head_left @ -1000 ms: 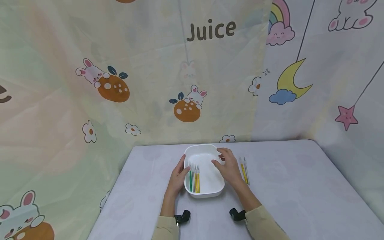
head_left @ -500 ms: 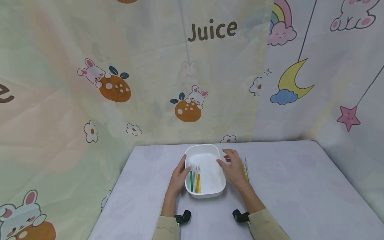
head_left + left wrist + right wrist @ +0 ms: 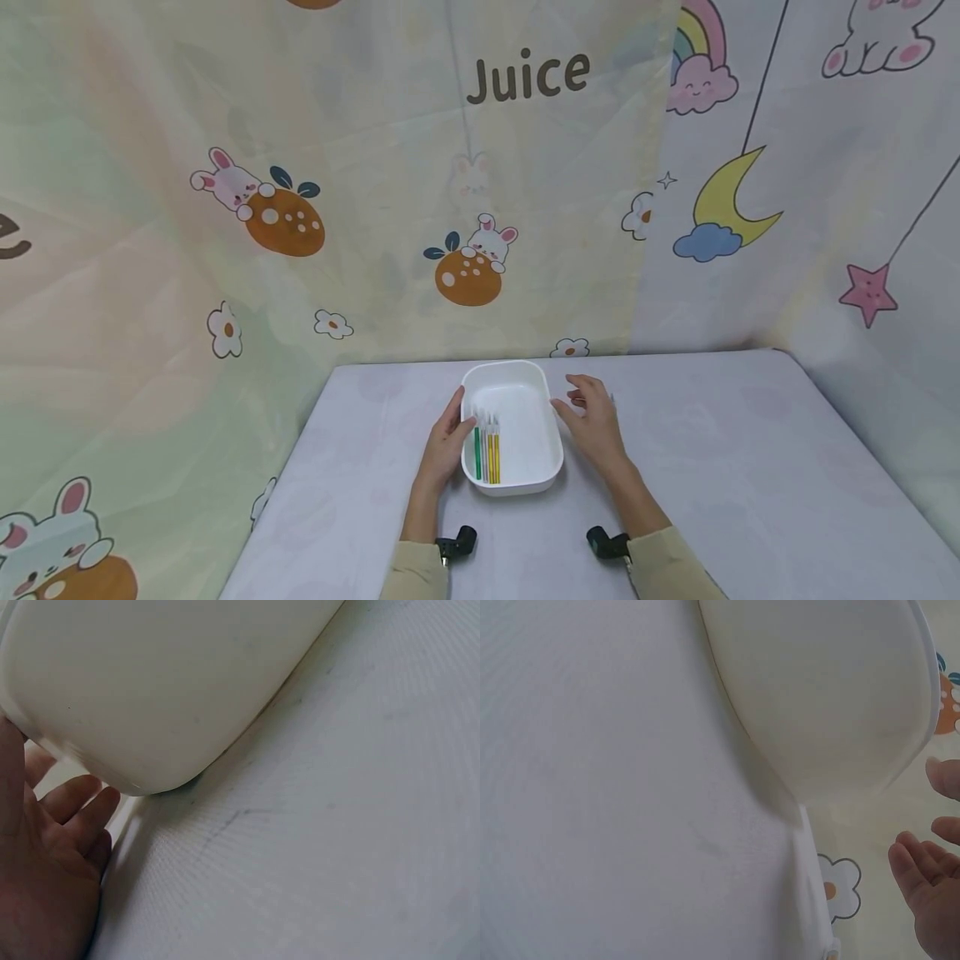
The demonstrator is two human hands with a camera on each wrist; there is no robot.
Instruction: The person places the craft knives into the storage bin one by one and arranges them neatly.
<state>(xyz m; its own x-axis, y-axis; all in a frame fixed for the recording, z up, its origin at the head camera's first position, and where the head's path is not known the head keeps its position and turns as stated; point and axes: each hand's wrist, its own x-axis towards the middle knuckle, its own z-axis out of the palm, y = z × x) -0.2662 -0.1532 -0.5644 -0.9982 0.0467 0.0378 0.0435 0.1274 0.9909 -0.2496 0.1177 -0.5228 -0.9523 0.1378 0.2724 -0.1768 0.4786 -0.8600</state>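
Note:
A white plastic tray (image 3: 528, 475) with rounded corners sits on the table in the head view. Several slim pen-like sticks (image 3: 492, 457), green, silver and yellow with pale tips, lie side by side in its left part. My left hand (image 3: 446, 442) grips the tray's left wall, thumb over the rim and fingers along the outside, as the left wrist view shows of the fingers (image 3: 94, 814). Off the tray's right rim, my right hand (image 3: 596, 425) hovers with loosely bent fingers and nothing between them. A pale stick tip (image 3: 612, 399) shows just behind it, the rest hidden.
A pale cloth covers the table (image 3: 750, 500). At its back edge hangs a printed curtain (image 3: 375, 250) with rabbits, flowers and the word Juice. Each wrist carries a small black camera (image 3: 459, 543) near the sleeve.
My right hand has moved right, from over the tray's right rim to beside it, and now covers most of the sticks lying there. The left hand and tray stay put.

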